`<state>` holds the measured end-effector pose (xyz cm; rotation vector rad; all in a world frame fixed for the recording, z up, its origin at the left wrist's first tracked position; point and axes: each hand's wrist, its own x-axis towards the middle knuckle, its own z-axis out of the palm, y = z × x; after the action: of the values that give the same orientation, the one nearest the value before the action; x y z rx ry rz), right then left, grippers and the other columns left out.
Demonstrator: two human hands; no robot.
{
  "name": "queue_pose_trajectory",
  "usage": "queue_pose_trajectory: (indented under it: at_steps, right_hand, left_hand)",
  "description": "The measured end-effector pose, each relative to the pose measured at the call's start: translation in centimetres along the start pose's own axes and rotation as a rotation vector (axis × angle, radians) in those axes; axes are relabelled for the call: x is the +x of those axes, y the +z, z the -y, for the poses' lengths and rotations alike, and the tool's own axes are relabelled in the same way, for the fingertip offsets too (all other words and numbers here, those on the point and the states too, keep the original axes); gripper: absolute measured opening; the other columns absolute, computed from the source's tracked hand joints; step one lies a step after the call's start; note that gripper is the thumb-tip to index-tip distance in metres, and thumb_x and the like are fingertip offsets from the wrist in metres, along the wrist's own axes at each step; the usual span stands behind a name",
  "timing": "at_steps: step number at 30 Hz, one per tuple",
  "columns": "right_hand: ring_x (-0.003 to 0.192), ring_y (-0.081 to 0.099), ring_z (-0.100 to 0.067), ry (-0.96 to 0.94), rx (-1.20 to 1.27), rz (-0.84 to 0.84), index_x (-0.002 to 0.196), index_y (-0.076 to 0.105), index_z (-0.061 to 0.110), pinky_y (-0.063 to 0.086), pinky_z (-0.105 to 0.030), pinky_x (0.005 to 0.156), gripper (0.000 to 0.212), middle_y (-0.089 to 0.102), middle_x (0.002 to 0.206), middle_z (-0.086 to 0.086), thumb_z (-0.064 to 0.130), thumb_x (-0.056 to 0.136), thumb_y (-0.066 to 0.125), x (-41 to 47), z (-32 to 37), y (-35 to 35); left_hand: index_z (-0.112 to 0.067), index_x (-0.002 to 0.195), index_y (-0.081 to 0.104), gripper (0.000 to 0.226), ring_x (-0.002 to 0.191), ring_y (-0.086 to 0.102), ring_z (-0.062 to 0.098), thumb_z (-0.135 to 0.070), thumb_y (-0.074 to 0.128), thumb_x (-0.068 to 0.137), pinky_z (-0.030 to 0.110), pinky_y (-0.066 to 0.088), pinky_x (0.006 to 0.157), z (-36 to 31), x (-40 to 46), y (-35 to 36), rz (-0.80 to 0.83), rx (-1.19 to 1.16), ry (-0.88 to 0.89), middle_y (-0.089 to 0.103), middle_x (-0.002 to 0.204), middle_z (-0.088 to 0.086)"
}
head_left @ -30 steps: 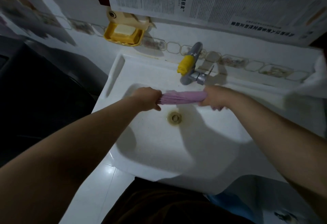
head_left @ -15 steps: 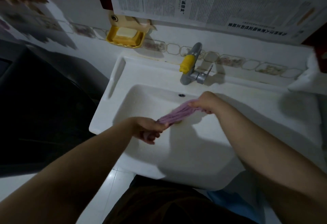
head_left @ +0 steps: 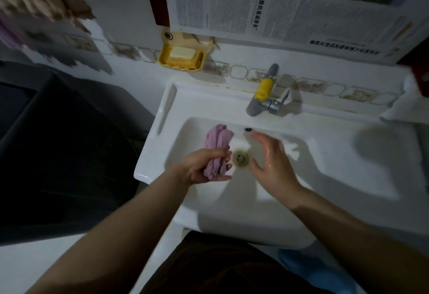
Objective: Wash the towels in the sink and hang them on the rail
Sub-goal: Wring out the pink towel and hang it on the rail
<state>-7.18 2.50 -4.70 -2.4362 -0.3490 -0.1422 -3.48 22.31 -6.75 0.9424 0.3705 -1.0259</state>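
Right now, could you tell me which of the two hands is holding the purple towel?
The left hand: its fingers curl round the bunched purple towel over the sink. The right hand is open, wet and empty.

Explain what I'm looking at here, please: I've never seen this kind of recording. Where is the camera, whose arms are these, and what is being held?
There is no robot. The one camera sits on a person's head, looking forward and down, so the two bare arms reaching in from the bottom are the wearer's own.

They stand at a white sink with a drain in its basin and a tap with a yellow sleeve at the back. On the wall above hang a yellow soap dish and a sheet of newspaper.

The left hand grips a bunched pink towel over the basin. The right hand is open and looks wet, holding nothing, just right of the drain.

No water can be seen running from the tap.
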Motion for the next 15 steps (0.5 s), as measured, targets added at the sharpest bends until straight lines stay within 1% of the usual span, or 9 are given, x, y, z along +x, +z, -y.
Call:
queue_pose_trajectory:
  at_steps: [2,4,5,7,9,11,12,13,15]
  right_hand:
    - [0.138,0.026,-0.034,-0.280,-0.430,0.044,0.143,0.031,0.019,0.032,-0.052,0.109,0.079,0.028,0.152,-0.013,0.028,0.076,0.071,1.0,-1.5,-0.7]
    - [0.140,0.022,-0.040,-0.507,-0.517,0.118,0.147,0.023,0.018,0.033,-0.057,0.107,0.084,0.019,0.154,-0.014,0.037,0.078,0.067,2.6,-1.2,-1.1]
    - [0.136,0.030,-0.040,-0.602,-0.474,0.149,0.147,0.022,0.017,0.040,-0.054,0.102,0.077,0.023,0.152,-0.015,0.034,0.082,0.060,3.3,-1.0,-0.9]
    - [0.116,0.052,-0.039,-0.646,-0.443,0.232,0.148,0.021,0.015,0.054,-0.044,0.075,0.072,0.044,0.136,-0.019,0.027,0.083,0.049,4.3,-0.1,-0.7]
    - [0.100,0.059,-0.039,-0.417,-0.559,0.391,0.151,0.014,0.011,0.051,-0.040,0.062,0.078,0.057,0.116,-0.019,0.022,0.084,0.055,4.9,1.1,-1.1]
    - [0.098,0.060,-0.035,-0.112,-0.639,0.518,0.141,0.032,0.009,0.047,-0.037,0.068,0.061,0.060,0.112,-0.015,0.024,0.088,0.056,4.9,2.6,-0.7]
    - [0.093,0.061,-0.033,0.028,-0.590,0.566,0.119,0.047,0.009,0.045,-0.033,0.066,0.036,0.062,0.103,-0.012,0.025,0.088,0.054,5.0,3.5,-0.4]
    - [0.085,0.061,-0.031,0.190,-0.466,0.624,0.093,0.050,0.010,0.042,-0.030,0.062,0.016,0.063,0.090,-0.008,0.025,0.087,0.052,5.3,4.4,-0.1]
    - [0.063,0.054,-0.024,0.504,-0.136,0.714,0.069,0.045,0.013,0.035,-0.025,0.053,0.017,0.053,0.065,-0.003,0.021,0.082,0.052,6.0,5.1,0.0]
  left_hand:
    - [-0.012,0.091,0.060,0.015,0.071,0.065,0.015,-0.007,0.067,0.079,0.042,0.054,0.083,-1.2,-1.3,0.4,0.072,0.299,-0.062,0.065,0.074,0.003]
    - [-0.013,0.103,0.060,0.021,0.076,0.063,0.017,-0.005,0.065,0.083,0.042,0.054,0.084,-2.6,-2.4,1.7,0.165,0.541,-0.126,0.065,0.082,0.004]
    - [-0.014,0.108,0.060,0.025,0.078,0.063,0.017,-0.006,0.065,0.085,0.043,0.052,0.087,-3.2,-2.7,2.3,0.204,0.632,-0.155,0.065,0.085,0.004]
    - [-0.014,0.122,0.054,0.037,0.079,0.062,0.016,-0.007,0.065,0.087,0.046,0.051,0.091,-4.3,-3.0,3.4,0.190,0.779,-0.168,0.063,0.093,0.006]
    - [-0.016,0.145,0.028,0.073,0.076,0.062,0.020,-0.012,0.070,0.085,0.042,0.055,0.083,-4.6,-2.8,4.0,0.022,0.997,-0.108,0.063,0.098,0.013]
    - [-0.015,0.152,-0.004,0.105,0.087,0.065,0.028,-0.019,0.073,0.081,0.035,0.052,0.076,-4.3,-2.5,3.9,-0.234,1.404,0.002,0.065,0.108,0.018]
    - [-0.015,0.152,-0.009,0.107,0.093,0.065,0.030,-0.020,0.072,0.082,0.034,0.051,0.076,-4.0,-2.3,3.6,-0.334,1.603,0.082,0.066,0.110,0.018]
    - [-0.016,0.152,-0.009,0.103,0.095,0.064,0.031,-0.019,0.068,0.084,0.036,0.051,0.078,-3.7,-2.2,3.1,-0.394,1.761,0.191,0.066,0.110,0.017]
    - [-0.018,0.153,-0.003,0.086,0.093,0.063,0.031,-0.022,0.057,0.091,0.041,0.052,0.079,-3.7,-2.1,2.4,-0.413,1.989,0.418,0.064,0.109,0.015]
